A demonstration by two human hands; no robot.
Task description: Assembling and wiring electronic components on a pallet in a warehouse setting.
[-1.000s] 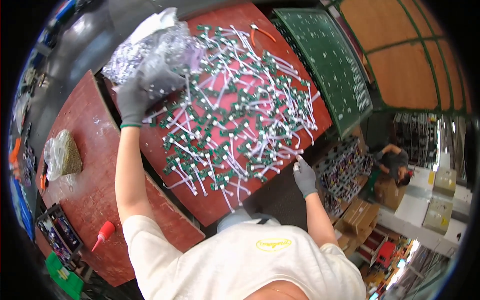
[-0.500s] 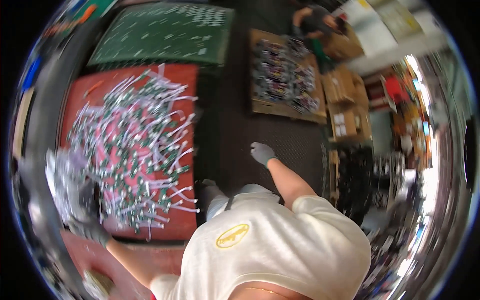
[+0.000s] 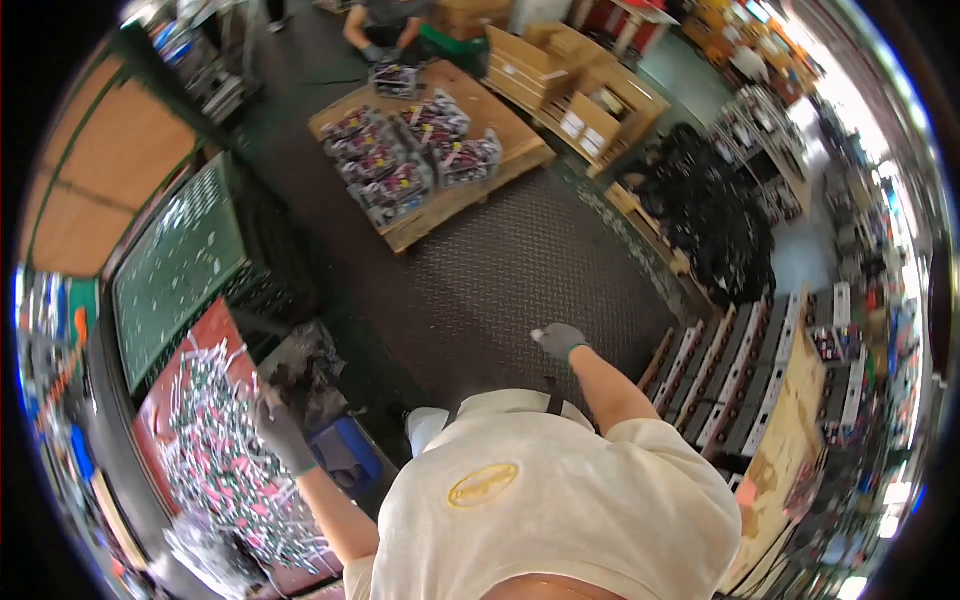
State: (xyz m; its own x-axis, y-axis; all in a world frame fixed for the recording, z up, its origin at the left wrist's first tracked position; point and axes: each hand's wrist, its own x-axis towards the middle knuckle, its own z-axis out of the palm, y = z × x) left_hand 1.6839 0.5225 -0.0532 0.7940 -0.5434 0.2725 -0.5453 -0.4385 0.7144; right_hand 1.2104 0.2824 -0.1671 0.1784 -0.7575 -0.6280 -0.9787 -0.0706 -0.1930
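Note:
My left hand (image 3: 278, 432), in a grey glove with pale fingertips, is over the right edge of a heap of small green boards with white ribbon cables (image 3: 215, 450). Its fingers look stretched out, with nothing visible held. The heap lies on a red tabletop (image 3: 215, 328). At its near end lies a crumpled clear plastic bag (image 3: 205, 555). My right hand (image 3: 560, 341), gloved alike, hangs over the dark textured floor (image 3: 490, 280). Its fingers are loosely bent and apart, without anything visible in them.
A wooden pallet (image 3: 525, 150) ahead carries clear trays of parts (image 3: 385, 165). Beyond it, another person (image 3: 385, 25) handles a tray. Cardboard boxes (image 3: 590, 125) and a black heap (image 3: 700, 220) stand right. Left are a green-topped table (image 3: 175, 280) and a blue bin (image 3: 345, 450).
The view has turned right, putting the red table lower left. My left hand has come away from the plastic bag, which now lies on the table. My right hand remains empty.

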